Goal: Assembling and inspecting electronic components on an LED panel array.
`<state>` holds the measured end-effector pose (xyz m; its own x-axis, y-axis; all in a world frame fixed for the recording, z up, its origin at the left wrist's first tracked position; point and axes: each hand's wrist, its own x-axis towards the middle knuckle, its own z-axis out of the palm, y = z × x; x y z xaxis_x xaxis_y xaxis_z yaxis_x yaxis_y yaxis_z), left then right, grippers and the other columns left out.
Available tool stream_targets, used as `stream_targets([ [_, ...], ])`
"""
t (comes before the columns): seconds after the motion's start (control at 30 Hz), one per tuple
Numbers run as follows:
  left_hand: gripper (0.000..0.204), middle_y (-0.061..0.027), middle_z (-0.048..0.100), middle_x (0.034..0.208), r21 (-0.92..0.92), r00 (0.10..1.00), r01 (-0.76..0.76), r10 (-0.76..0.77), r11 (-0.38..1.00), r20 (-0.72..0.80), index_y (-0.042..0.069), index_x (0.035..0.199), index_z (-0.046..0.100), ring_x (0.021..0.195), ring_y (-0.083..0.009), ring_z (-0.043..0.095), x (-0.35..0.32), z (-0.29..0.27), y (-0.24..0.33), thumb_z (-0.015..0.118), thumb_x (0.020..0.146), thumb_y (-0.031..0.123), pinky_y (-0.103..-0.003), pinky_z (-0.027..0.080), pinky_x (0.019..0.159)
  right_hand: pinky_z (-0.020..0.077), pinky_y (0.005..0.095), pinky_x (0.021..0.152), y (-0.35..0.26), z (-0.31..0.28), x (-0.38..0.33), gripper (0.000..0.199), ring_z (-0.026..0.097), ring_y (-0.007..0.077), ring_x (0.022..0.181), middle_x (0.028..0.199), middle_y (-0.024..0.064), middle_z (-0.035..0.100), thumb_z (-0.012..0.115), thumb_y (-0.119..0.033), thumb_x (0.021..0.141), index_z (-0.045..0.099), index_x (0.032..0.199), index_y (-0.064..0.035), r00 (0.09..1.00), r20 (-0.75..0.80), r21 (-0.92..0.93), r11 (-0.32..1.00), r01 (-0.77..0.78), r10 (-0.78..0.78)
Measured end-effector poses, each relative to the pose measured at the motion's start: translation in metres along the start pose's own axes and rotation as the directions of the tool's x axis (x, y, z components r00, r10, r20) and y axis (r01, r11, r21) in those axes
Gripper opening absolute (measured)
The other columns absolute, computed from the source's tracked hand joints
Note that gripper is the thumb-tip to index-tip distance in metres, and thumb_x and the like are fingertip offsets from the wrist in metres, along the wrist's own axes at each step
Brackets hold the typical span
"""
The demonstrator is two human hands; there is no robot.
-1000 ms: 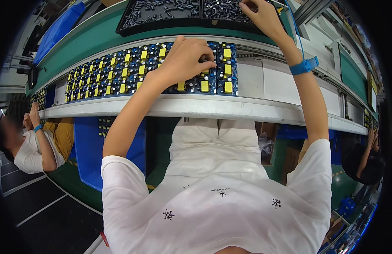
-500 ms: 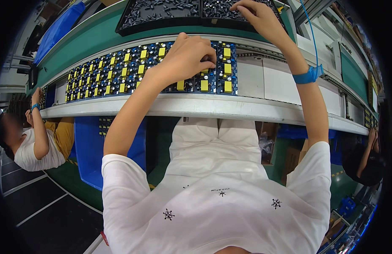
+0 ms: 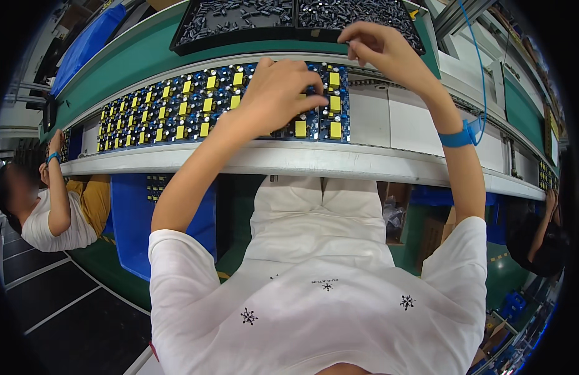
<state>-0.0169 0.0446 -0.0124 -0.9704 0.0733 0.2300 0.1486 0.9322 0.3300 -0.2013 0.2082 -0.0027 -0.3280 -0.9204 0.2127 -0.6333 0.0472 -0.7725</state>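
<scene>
Blue circuit boards with yellow block parts lie in a long row along the rail in front of me. Above their right end hovers my left hand, its thumb and forefinger apart and nothing visible between them. The palm side and other fingertips are hidden. My right hand, with a blue wrist strap, is in front of the right-hand black tray. Its fingers are pinched on a small dark capacitor, barely visible at the tips. Many small dark cylindrical capacitors fill both trays.
A pale metal rail edge runs between me and the boards. A blue cord hangs to my wrist strap. A blue bin stands below left. One person works at the far left, another at the far right.
My right hand has drawn back from over the tray toward the boards, its fingers closing. My left thumb and forefinger have spread apart above the boards.
</scene>
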Motion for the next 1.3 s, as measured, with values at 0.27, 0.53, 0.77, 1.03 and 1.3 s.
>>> stream_targets([
  [0.27, 0.018, -0.0149, 0.067, 0.086, -0.070, 0.912, 0.203, -0.215, 0.977, -0.349, 0.004, 0.091, 0.067, 0.086, -0.0327, 0.064, 0.068, -0.025, -0.149, 0.071, 0.076, 0.013, -0.042, 0.051, 0.074, 0.0488, 0.0222, 0.068, -0.037, 0.015, -0.014, 0.010, 0.064, 0.0088, 0.081, 0.097, 0.0082, 0.070, 0.047, -0.012, 0.098, 0.050, 0.105, -0.0057, 0.958, 0.233, 0.210, 0.953, -0.219, 0.169],
  [0.53, 0.018, -0.0128, 0.067, 0.087, 0.324, 0.962, 0.232, -0.166, 0.917, -0.218, 0.006, 0.088, 0.067, 0.087, -0.0318, 0.064, 0.092, -0.026, -0.146, 0.072, 0.075, 0.017, -0.044, 0.050, 0.075, 0.0488, 0.0222, 0.071, -0.040, 0.026, -0.024, 0.009, 0.063, 0.0090, 0.083, 0.098, 0.0067, 0.069, 0.048, -0.012, 0.100, 0.049, 0.104, -0.0040, 0.924, 0.339, 0.321, 0.901, -0.291, 0.178],
  [0.77, 0.015, -0.0136, 0.067, 0.083, 0.032, 0.856, 0.258, -0.213, 0.966, -0.472, 0.003, 0.086, 0.066, 0.082, -0.0292, 0.065, 0.079, -0.026, -0.132, 0.072, 0.074, 0.009, -0.039, 0.051, 0.070, 0.0488, 0.0231, 0.081, -0.038, 0.039, -0.023, 0.007, 0.057, 0.0081, 0.088, 0.090, 0.0028, 0.058, 0.058, -0.003, 0.093, 0.058, 0.099, 0.0012, 0.972, 0.228, 0.220, 0.970, -0.101, 0.049],
  [1.03, 0.016, -0.0057, 0.067, 0.085, -0.298, 0.843, 0.073, -0.219, 0.952, -0.492, 0.010, 0.099, 0.071, 0.081, -0.0241, 0.063, -0.006, -0.036, -0.027, 0.067, 0.084, 0.015, -0.037, 0.049, 0.075, 0.0486, 0.0304, 0.072, -0.056, 0.057, -0.031, 0.010, 0.059, 0.0178, 0.078, 0.087, 0.0084, 0.058, 0.062, -0.003, 0.088, 0.059, 0.096, 0.0012, 0.983, 0.175, -0.092, 0.993, 0.074, -0.057],
  [1.3, 0.015, -0.0044, 0.064, 0.080, -0.092, 0.848, -0.039, -0.016, 0.995, -0.529, 0.006, 0.089, 0.067, 0.081, -0.0222, 0.060, -0.037, -0.014, -0.023, 0.072, 0.074, 0.006, -0.035, 0.047, 0.077, 0.0478, 0.0430, 0.070, -0.051, 0.082, -0.038, 0.010, 0.059, 0.0370, 0.081, 0.089, 0.0164, 0.058, 0.060, -0.002, 0.085, 0.058, 0.094, 0.0012, 0.987, 0.134, -0.247, 0.962, 0.115, -0.084],
])
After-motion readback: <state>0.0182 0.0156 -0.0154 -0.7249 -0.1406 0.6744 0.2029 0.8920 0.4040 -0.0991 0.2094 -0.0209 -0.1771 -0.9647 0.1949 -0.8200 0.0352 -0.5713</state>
